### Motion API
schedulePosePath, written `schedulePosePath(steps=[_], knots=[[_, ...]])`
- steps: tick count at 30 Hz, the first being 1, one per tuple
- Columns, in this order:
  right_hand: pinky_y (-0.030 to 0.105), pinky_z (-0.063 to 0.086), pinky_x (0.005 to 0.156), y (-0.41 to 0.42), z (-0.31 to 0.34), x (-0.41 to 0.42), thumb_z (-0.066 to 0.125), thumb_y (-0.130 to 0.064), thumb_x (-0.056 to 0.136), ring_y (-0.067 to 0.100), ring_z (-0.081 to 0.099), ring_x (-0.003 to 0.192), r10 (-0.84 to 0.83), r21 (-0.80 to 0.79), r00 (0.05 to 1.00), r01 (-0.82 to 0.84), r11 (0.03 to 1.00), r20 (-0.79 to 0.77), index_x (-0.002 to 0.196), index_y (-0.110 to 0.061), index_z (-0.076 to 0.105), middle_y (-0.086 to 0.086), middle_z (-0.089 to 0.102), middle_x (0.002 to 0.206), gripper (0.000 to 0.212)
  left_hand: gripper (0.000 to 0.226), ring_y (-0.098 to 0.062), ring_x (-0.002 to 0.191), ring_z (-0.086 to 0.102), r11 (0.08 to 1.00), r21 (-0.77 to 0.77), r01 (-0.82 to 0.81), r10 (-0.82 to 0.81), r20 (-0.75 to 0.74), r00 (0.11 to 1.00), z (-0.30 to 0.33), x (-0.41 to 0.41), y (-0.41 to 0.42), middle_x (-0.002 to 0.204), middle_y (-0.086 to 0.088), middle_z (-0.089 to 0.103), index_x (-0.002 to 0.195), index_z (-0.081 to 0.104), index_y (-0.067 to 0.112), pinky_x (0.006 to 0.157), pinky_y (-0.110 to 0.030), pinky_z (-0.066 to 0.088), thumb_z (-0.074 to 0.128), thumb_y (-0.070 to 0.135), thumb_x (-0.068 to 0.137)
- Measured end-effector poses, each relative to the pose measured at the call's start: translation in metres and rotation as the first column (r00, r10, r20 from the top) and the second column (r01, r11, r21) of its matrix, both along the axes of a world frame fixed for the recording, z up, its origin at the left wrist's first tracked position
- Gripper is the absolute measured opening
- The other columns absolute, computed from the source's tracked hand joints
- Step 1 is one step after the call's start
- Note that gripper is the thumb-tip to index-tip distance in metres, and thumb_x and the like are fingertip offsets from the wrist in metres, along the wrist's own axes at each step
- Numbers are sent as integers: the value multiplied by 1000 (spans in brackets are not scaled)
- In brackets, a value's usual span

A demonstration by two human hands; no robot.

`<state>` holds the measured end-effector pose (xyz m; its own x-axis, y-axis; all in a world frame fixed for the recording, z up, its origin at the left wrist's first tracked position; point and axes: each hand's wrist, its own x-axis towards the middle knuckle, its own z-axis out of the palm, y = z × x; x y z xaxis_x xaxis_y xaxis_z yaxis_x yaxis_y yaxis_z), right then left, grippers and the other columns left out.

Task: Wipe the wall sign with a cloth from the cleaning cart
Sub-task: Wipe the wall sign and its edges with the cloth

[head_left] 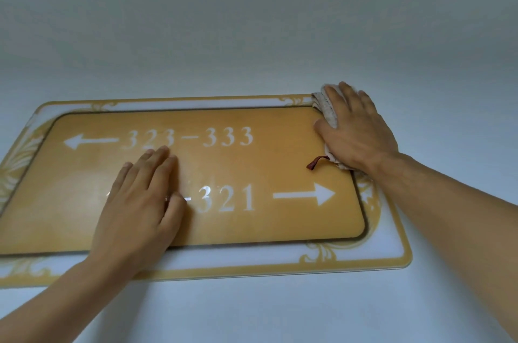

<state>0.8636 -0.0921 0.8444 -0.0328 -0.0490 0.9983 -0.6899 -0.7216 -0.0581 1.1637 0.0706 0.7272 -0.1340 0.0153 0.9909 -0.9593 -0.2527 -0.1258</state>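
The wall sign (252,166) is a gold panel with white room numbers and two arrows, set in a white plate with a gold ornamented border. My left hand (140,199) lies flat on the panel's lower middle, fingers straight, covering part of the lower numbers. My right hand (356,129) presses a beige cloth (326,110) against the sign's upper right corner, fingers extended over it. The cloth shows above and to the left of the hand, and a dark red tag (315,162) hangs from its lower edge.
A plain pale wall (252,20) surrounds the sign on all sides. The cleaning cart is out of view.
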Motion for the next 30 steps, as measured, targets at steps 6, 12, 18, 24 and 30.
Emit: schedulePosePath(steps=[6, 12, 18, 24, 30], knots=[[43, 9, 124, 4, -3, 2, 32, -62, 93, 21, -2, 155, -50, -3, 999, 50, 999, 9, 159, -37, 4, -13, 1, 168, 76, 67, -17, 150, 22, 999, -22, 32, -31, 9, 999, 0, 0, -2, 160, -3, 33, 147, 43, 10, 123, -43, 16, 29, 40, 88], [44, 7, 123, 17, -12, 31, 28, -73, 89, 25, -1, 154, -71, -54, 997, 71, 996, 6, 159, -35, 10, -10, 5, 168, 81, 67, -16, 150, 21, 999, -34, 36, -36, 9, 999, -1, 4, -2, 160, -2, 33, 147, 43, 11, 123, -42, 15, 29, 39, 88], [43, 1, 124, 16, -10, 36, 19, -79, 87, 28, -3, 154, -96, -53, 995, 96, 994, 2, 160, -32, 8, -7, 5, 169, 87, 65, -15, 150, 21, 998, -40, 43, -43, 4, 999, -1, 2, -2, 160, -1, 33, 147, 43, 11, 123, -40, 14, 31, 36, 88], [44, 2, 124, 15, -9, 37, 16, -80, 87, 30, -1, 154, -95, -62, 995, 96, 993, 15, 160, -32, 10, -7, 6, 169, 88, 66, -14, 150, 21, 997, -52, 57, -56, 6, 998, -2, 3, -3, 160, -1, 33, 147, 43, 12, 123, -39, 14, 29, 38, 88], [45, 1, 124, 18, -9, 37, 17, -78, 89, 29, -3, 155, -104, -31, 995, 104, 994, -5, 160, -33, 8, -7, 3, 169, 85, 65, -15, 150, 21, 996, -51, 74, -73, 6, 997, -1, 4, -4, 159, -1, 34, 146, 43, 12, 123, -39, 13, 31, 37, 88]])
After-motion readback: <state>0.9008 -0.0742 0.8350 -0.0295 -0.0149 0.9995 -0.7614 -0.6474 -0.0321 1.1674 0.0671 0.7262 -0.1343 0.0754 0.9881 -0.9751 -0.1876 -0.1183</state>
